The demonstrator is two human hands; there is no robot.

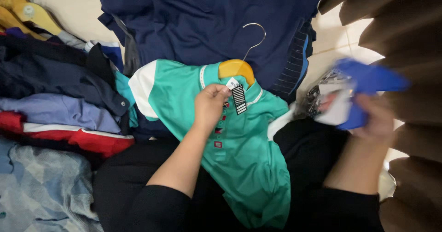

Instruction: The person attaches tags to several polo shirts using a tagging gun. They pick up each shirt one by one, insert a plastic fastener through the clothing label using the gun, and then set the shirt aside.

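A teal polo shirt (248,153) with white sleeves hangs on a yellow hanger (236,68) with a metal hook and lies across my lap. My left hand (209,105) pinches the collar beside a small black-and-white tag (239,99). To the right, my right hand (375,119) is raised and blurred. It grips a blue tagging gun (368,82) with a white paper piece against it.
A large navy shirt (202,20) lies spread behind the teal one. A pile of folded clothes (60,107) in dark blue, lavender and red sits at left, with yellow hangers (27,13) above it. Brown curtain folds (405,29) hang at right over pale floor tiles (338,43).
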